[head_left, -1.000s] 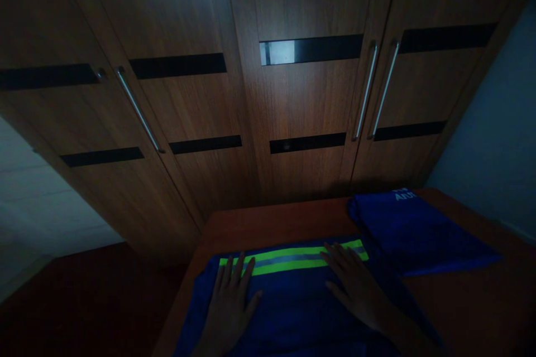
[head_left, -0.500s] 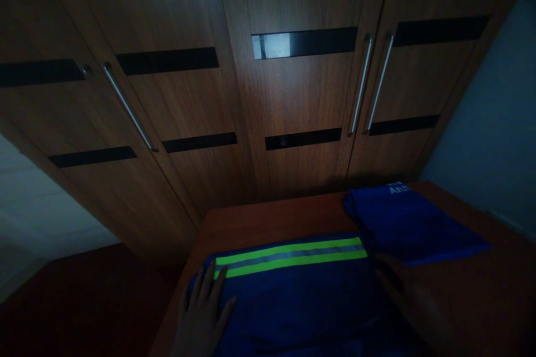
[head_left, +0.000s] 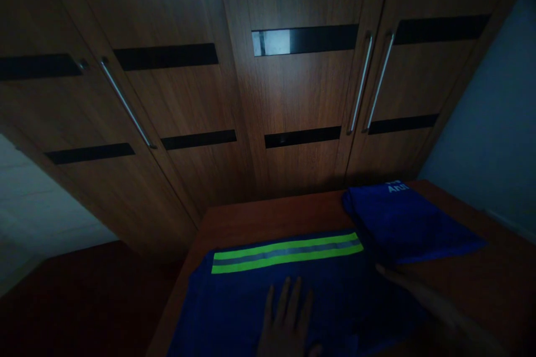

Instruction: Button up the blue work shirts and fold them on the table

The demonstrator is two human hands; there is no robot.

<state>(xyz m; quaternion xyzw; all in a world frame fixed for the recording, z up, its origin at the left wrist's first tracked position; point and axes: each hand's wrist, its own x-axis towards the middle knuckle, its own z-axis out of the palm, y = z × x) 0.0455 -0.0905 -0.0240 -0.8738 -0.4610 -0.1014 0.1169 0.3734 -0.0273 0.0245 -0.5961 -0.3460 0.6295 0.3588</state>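
A dark blue work garment (head_left: pixel 238 301) lies spread on the wooden table, with a lime-yellow and grey reflective band (head_left: pixel 288 252) across its far end. My left hand (head_left: pixel 285 321) rests flat on its middle, fingers spread and pointing away from me. At the garment's right edge is my right hand (head_left: pixel 412 284). One digit of it reaches toward the cloth, while the other fingers are lost in shadow, so I cannot tell whether it grips the edge. Just beyond that hand lies a folded bright blue cloth item (head_left: pixel 410 223) with white lettering, only partly readable.
The reddish-brown table (head_left: pixel 268 212) stands against a tall wooden wardrobe (head_left: pixel 293 95) with long metal handles and black strips. A pale blue wall (head_left: pixel 481 139) is at the right. Dark red floor (head_left: pixel 75 290) shows at the left. The light is dim.
My left hand has moved right, from the garment's left edge by the band to its middle. My right hand stays near the right edge.
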